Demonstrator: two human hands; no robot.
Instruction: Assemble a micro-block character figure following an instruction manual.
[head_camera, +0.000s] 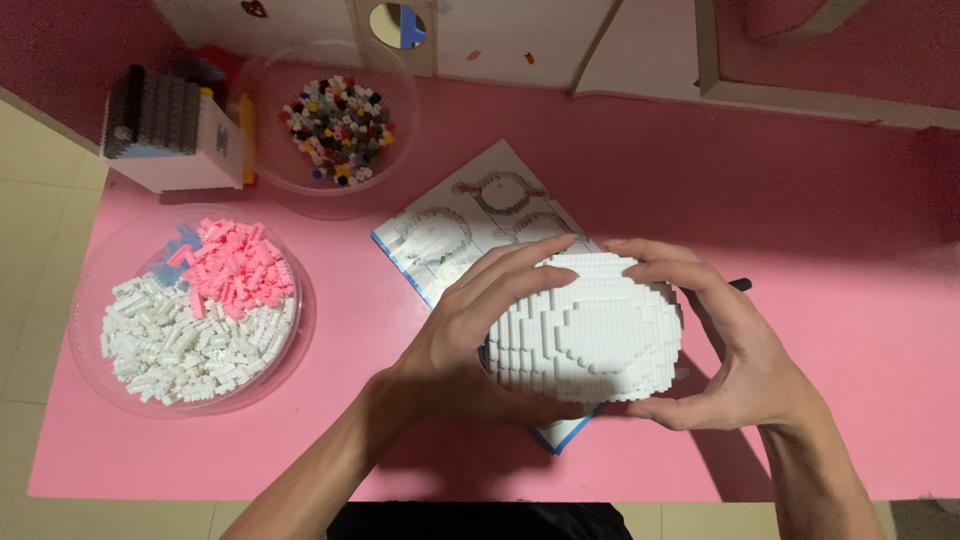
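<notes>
Head view
Model: the rounded white model built of tiny plastic bricks (590, 330) sits between my two hands, above the near middle of the pink bench (800, 180). Its surface is stepped in layers, with a smooth oval patch facing up at me, and it is white all over.
Where it is: it hangs over the open instruction booklet with blue edges (450, 235), which lies flat under it; whether the model's base touches the booklet I cannot tell.
My left hand: my left hand (470, 330) wraps the left side of the model, fingers stretched long across its top, thumb tucked under the near edge, closed around it.
My right hand: my right hand (720, 350) cups the right side, fingers curled over the top right, thumb pressing the lower right corner, also closed around it.
Fingertips: the fingertips of both hands nearly meet on the model's far edge.
Left of the bench: a clear round plastic dish of loose white and pink bricks (190, 310) stands well apart from my left hand.
Far left: a second clear bowl of mixed coloured bricks (335, 125) stands beside a white box with a dark ridged top (175, 130).
</notes>
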